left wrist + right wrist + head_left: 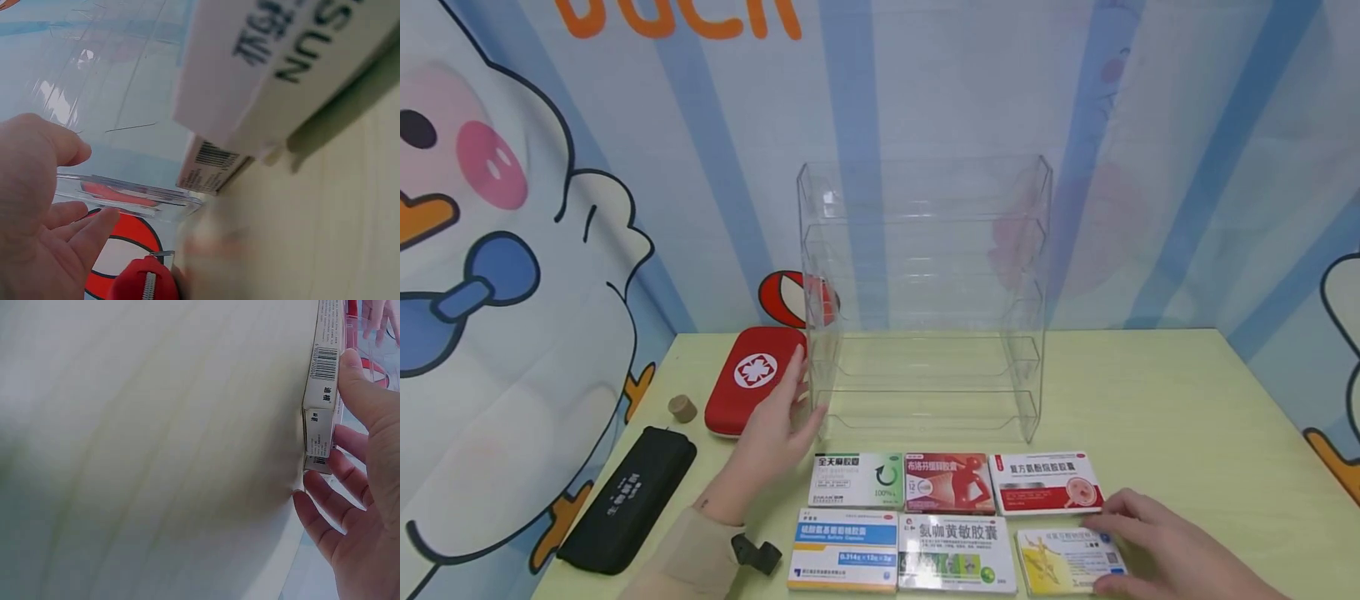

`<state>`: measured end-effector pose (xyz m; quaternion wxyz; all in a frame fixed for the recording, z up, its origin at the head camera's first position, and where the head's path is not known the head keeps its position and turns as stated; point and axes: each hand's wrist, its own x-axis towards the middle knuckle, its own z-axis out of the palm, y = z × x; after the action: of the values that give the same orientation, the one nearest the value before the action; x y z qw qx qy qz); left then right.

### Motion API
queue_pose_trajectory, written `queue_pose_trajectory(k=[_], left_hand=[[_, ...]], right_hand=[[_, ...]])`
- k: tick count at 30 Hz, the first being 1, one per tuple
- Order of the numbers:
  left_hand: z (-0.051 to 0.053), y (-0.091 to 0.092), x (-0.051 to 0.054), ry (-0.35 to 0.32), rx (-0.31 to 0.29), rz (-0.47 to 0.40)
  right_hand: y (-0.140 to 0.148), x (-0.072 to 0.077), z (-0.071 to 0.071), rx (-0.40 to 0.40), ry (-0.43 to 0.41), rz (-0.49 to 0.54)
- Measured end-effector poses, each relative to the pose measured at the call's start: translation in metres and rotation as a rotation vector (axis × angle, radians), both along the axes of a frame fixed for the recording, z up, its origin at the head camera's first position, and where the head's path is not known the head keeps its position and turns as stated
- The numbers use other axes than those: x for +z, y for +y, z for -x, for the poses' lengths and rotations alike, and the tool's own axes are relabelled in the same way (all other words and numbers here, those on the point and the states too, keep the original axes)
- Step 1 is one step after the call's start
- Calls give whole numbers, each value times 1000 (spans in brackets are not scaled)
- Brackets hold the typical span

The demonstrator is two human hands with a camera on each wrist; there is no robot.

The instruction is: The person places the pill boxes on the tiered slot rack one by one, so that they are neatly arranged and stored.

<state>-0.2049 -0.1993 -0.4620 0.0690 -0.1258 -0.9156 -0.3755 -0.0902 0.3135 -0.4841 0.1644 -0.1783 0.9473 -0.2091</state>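
Note:
A clear plastic tiered rack (925,417) stands upright at the back of the table. My left hand (778,429) is at its lower left side, thumb and fingers spread; in the left wrist view the rack's edge (125,187) runs between thumb and fingers, and contact is unclear. With thumb and index finger, my right hand (1157,542) pinches the right end of a yellow-and-white medicine box (1067,560), lying flat. Beside it are a blue-and-orange box (844,550) and a green-and-white box (957,554); behind lie a red box (949,483) and a red-and-white box (1045,483).
Another medicine box, white and green (856,481), begins the back row. A red first-aid case (752,379) lies left of the rack, near a small cork-like cylinder (682,408) and a black zip case (628,500). A printed cloth backdrop (925,83) rises behind the table.

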Motion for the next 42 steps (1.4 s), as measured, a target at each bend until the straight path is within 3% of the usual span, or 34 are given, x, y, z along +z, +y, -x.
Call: queue_pose_trajectory(k=[4,7,10,13,15,22,29,34,42], left_hand=[[1,1,-5,-10,-3,-6],[1,1,-7,-8,-6,-30],[1,1,-8,-7,-5,-50],[1,1,-9,-7,-1,-60],[1,1,-10,-14,3,-69],[0,1,-10,-2,14,-94],[-1,3,-14,-19,22,-124],[-3,5,-14,-24,40,-155],[-3,6,-13,-51,52,-194]], right_hand=[[2,1,0,9,36,-9],[4,3,0,6,-25,93],[5,8,3,-27,-137,216],[4,16,7,-51,-147,249],[3,23,11,-47,-78,251],[-15,52,32,34,403,407],[-60,94,72,60,697,496],[-89,130,109,34,829,527],[-132,188,163,-47,883,561]])
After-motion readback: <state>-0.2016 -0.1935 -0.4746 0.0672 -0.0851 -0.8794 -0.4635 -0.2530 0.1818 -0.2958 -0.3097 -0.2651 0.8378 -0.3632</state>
